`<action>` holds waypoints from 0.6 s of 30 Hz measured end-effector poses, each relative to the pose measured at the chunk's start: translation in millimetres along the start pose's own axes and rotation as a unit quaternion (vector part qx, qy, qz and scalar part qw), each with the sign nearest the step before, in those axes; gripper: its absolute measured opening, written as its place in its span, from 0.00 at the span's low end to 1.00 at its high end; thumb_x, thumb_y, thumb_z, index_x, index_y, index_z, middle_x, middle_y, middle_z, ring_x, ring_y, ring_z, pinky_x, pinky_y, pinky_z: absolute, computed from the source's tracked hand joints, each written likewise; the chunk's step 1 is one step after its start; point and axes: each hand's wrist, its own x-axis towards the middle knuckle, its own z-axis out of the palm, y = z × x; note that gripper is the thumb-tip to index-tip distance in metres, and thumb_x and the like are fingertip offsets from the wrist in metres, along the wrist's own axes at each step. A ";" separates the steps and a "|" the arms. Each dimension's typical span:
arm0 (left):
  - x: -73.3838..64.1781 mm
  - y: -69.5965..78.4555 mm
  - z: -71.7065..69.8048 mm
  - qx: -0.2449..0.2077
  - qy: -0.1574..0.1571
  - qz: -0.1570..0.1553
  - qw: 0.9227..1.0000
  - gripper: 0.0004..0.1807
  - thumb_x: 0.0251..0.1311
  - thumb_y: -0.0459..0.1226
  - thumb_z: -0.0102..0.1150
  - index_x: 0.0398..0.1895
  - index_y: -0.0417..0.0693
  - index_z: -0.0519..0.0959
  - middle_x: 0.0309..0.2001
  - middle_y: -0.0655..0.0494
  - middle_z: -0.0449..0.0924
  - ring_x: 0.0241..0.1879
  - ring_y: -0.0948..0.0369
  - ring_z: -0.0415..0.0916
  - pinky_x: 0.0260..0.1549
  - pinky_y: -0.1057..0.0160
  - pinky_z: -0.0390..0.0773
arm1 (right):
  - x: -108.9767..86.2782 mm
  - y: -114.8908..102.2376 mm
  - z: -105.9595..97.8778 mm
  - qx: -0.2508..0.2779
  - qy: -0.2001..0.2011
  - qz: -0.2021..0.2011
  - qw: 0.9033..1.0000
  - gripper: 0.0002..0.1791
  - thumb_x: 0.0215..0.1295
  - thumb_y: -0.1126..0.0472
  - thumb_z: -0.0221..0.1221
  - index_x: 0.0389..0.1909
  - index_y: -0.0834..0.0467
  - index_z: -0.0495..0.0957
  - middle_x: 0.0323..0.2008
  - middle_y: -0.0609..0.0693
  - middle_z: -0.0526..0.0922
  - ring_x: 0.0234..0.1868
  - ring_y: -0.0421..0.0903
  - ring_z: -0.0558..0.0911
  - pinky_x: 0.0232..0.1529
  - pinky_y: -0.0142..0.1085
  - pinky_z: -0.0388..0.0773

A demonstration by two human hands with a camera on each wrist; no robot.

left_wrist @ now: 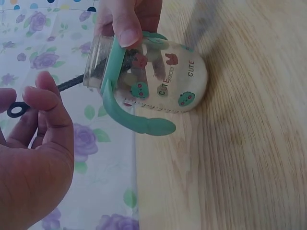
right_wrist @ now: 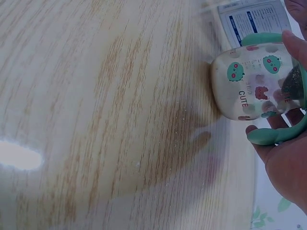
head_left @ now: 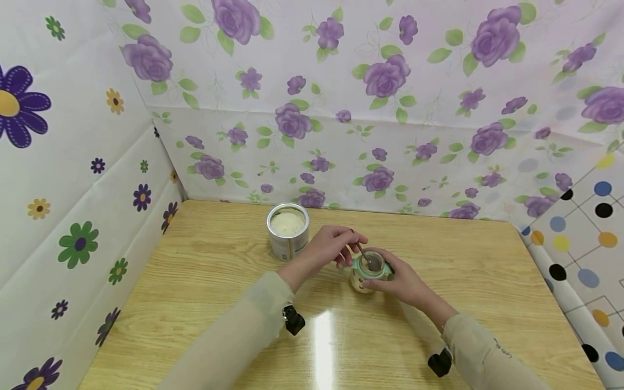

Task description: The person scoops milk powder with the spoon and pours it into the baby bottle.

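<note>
A sheet with purple roses (head_left: 336,116) is hanging behind the scene, with a daisy-patterned sheet (head_left: 44,179) flanking it on the left and a dotted sheet (head_left: 580,254) on the right. A wood-grain tabletop (head_left: 209,260) is extending beneath them. Two pale sleeves (head_left: 234,341) are crossing it from the near side. A lidless metal tin (head_left: 284,246) is standing towards the back of the tabletop, behind the left forearm, holding cream-white powder (head_left: 287,222). The right hand (head_left: 402,281) is gripping a clear jar around its collar, thumb in front; the left hand (head_left: 331,245) is pinching the ring end of a slender dark tool (left_wrist: 72,82). The hands are lying near each other but apart. The printed jar (left_wrist: 163,81), with its green handles (left_wrist: 139,123), is occupying the space between them, right of the tin; whether its base is touching the tabletop cannot be told. Small dark wrist cameras (head_left: 293,320) are sitting at the cuffs. The tool is entering the jar's mouth at a slant, its far end showing indistinctly.
</note>
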 end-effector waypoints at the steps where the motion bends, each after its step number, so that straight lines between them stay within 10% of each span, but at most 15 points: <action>1: -0.6 0.8 -1.3 0.002 -0.003 0.005 1.000 0.19 0.84 0.42 0.50 0.55 0.39 0.87 0.38 0.50 0.81 0.24 0.61 0.78 0.21 0.67 0.76 | 0.0 0.2 0.2 0.000 0.000 0.000 1.000 0.42 0.67 0.50 0.75 0.79 0.46 0.68 0.68 0.56 0.78 0.62 0.54 0.81 0.62 0.56 0.78; 18: -2.5 1.9 -14.5 -0.004 -0.020 0.034 0.999 0.19 0.83 0.38 0.49 0.55 0.34 0.86 0.37 0.47 0.79 0.23 0.62 0.77 0.20 0.67 0.74 | 1.5 1.6 0.9 0.004 0.003 -0.001 1.000 0.43 0.66 0.51 0.76 0.79 0.46 0.68 0.67 0.56 0.79 0.59 0.52 0.82 0.60 0.54 0.78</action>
